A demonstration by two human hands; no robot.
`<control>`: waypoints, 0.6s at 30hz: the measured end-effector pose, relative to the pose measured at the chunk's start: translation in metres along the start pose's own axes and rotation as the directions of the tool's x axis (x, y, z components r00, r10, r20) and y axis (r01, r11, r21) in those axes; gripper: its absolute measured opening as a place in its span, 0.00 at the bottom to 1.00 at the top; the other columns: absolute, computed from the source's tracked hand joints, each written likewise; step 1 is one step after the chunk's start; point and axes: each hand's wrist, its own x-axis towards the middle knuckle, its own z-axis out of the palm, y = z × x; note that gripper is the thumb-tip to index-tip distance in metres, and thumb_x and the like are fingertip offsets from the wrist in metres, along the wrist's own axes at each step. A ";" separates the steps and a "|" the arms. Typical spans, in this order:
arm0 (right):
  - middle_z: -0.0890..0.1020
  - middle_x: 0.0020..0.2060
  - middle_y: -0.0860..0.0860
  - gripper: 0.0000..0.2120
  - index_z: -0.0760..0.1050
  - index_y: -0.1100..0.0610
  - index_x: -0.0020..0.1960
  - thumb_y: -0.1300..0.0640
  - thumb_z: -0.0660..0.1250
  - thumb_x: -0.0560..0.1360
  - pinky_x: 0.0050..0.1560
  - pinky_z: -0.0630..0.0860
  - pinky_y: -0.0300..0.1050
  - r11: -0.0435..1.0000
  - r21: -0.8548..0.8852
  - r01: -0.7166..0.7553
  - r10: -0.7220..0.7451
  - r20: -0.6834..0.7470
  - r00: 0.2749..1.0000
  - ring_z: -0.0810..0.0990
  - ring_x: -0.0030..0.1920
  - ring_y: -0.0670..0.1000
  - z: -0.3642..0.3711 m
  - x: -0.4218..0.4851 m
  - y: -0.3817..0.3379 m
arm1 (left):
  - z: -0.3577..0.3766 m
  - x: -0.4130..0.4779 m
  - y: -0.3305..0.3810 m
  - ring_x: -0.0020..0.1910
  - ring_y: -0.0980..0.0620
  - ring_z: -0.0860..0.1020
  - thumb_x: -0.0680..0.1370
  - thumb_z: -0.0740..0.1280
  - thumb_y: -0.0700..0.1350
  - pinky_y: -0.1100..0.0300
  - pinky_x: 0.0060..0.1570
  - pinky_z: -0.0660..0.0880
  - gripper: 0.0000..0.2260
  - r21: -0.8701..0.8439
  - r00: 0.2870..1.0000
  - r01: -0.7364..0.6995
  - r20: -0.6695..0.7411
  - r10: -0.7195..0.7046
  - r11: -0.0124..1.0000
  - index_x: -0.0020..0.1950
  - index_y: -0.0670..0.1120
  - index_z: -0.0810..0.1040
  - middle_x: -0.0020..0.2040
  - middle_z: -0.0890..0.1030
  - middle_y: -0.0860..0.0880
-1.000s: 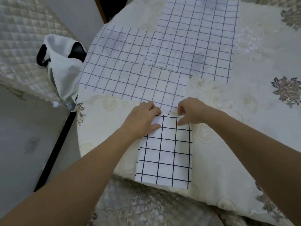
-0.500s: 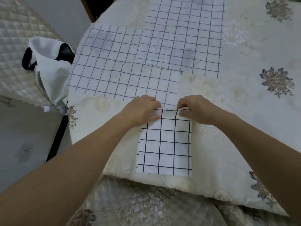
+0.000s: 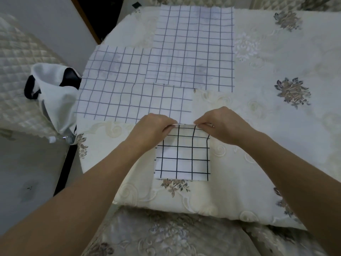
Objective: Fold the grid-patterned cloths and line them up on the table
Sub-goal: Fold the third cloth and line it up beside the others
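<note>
A small folded white cloth with a bold black grid (image 3: 182,157) lies near the table's front edge. My left hand (image 3: 153,129) pinches its far left corner and my right hand (image 3: 219,122) pinches its far right corner, and that far edge is lifted slightly off the table. Beyond my hands, a larger unfolded cloth with a thin bluish grid (image 3: 129,91) lies flat on the left. A second unfolded grid cloth (image 3: 193,47) lies further back, overlapping the first.
The table wears a cream embroidered tablecloth (image 3: 276,126) with flower motifs. A white and black bag (image 3: 53,89) hangs on a quilted chair at the left. A patterned seat cushion (image 3: 166,235) sits just below the table's front edge.
Both hands went from pressing flat on the small cloth's far edge to pinching its corners and raising that edge. The view shifted slightly.
</note>
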 end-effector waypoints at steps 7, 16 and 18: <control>0.86 0.51 0.47 0.08 0.84 0.51 0.54 0.56 0.69 0.77 0.43 0.82 0.52 0.996 -0.070 0.053 -0.065 -0.185 0.981 0.83 0.52 0.53 0.045 -0.058 -0.016 | 0.010 -0.056 0.009 0.51 0.50 0.84 0.80 0.61 0.49 0.51 0.48 0.82 0.15 -0.079 0.997 -0.058 -0.059 0.053 0.995 0.57 0.47 0.84 0.52 0.86 0.51; 0.83 0.59 0.51 0.13 0.83 0.58 0.57 0.61 0.74 0.72 0.56 0.79 0.50 0.993 -0.102 0.056 -0.088 -0.345 0.935 0.81 0.62 0.57 0.131 -0.104 -0.009 | 0.074 -0.114 0.009 0.60 0.50 0.80 0.78 0.71 0.44 0.55 0.60 0.77 0.07 -0.118 0.988 -0.113 -0.115 0.099 0.987 0.54 0.45 0.86 0.56 0.85 0.50; 0.83 0.59 0.52 0.12 0.84 0.58 0.57 0.60 0.73 0.74 0.58 0.78 0.48 0.992 -0.112 0.060 -0.098 -0.374 0.922 0.80 0.63 0.57 0.141 -0.108 -0.008 | 0.081 -0.119 0.008 0.61 0.49 0.79 0.78 0.71 0.43 0.60 0.64 0.74 0.07 -0.100 0.982 -0.142 -0.142 0.127 0.985 0.53 0.44 0.85 0.57 0.84 0.49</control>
